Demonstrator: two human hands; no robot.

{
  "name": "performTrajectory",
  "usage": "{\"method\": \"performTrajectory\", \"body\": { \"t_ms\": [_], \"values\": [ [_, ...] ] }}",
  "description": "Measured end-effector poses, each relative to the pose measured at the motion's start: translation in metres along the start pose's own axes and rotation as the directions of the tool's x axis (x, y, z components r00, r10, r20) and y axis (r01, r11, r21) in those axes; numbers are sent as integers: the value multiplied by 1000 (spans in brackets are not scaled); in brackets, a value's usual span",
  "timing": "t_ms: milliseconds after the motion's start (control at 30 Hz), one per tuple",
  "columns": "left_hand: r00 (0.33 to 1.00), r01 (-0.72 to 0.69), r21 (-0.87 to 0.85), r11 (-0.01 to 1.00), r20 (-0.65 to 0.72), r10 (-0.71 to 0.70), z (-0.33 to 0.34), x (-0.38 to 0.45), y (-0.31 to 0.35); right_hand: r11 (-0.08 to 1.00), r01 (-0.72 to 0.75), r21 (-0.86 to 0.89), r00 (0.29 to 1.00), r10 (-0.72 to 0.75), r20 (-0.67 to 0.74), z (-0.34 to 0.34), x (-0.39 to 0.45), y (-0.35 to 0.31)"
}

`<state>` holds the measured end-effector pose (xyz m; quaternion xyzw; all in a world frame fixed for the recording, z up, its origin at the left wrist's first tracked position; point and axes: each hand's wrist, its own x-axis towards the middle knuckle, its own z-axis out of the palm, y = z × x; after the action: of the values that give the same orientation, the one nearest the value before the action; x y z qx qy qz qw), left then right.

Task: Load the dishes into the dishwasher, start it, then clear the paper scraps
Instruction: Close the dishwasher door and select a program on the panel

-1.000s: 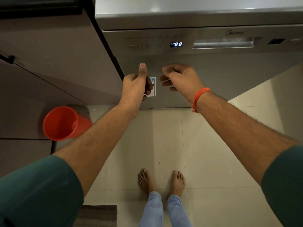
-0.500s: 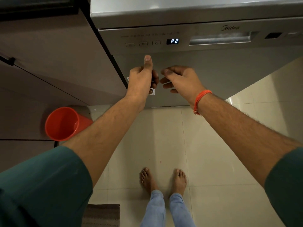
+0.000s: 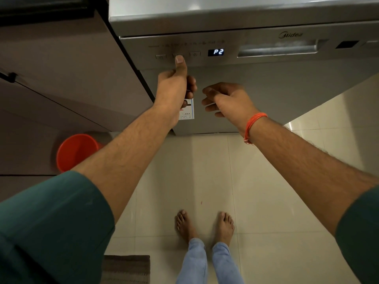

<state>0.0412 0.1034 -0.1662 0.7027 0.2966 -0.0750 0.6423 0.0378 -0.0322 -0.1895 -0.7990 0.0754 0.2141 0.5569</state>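
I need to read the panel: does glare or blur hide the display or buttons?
Head view: display sharp, reads P2; buttons dim and faint, left hand thumb covers the middle one; glare on the dishwasher top only; edges bowed by the wide lens.

The left hand hides most of the middle button of 3 on the dishwasher panel; only that button's top edge shows above the thumb tip, so contact cannot be confirmed. Its curled fingers cover much of the sticker, whose print below the fingers is too small to read. The row of symbols above the thumb is blurred and illegible. The right hand turns its palm away, hiding its fingertips. The picture's edge cuts off the dishwasher's top and right side, and the mat below.
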Motion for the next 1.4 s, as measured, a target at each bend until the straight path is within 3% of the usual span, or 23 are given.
{"method": "performTrajectory", "body": {
  "t_ms": [133, 267, 867, 1167, 1400],
  "values": [
    [996, 93, -102, 990, -4, -93, 7, 4, 6, 1000, 7, 29, 1000, -7, -17, -3, 4, 5],
    [998, 66, -163, 984, 2, -67, 14, -4, 2, 1000, -6, 25, 1000, 6, -23, -5, 3, 6],
    [999, 53, -70, 996, 1, -53, 6, 0, 2, 999, -39, 11, 999, 39, -3, -14, -12, 16],
    [998, 44, -108, 993, 38, -40, -4, -10, 1, 1000, -7, -1, 1000, 7, -10, -9, -18, 13],
    [998, 12, 14, 1000, 59, -13, -20, -20, -26, 1000, 14, -17, 1000, -15, -5, -5, -22, 6]
  ]
}}
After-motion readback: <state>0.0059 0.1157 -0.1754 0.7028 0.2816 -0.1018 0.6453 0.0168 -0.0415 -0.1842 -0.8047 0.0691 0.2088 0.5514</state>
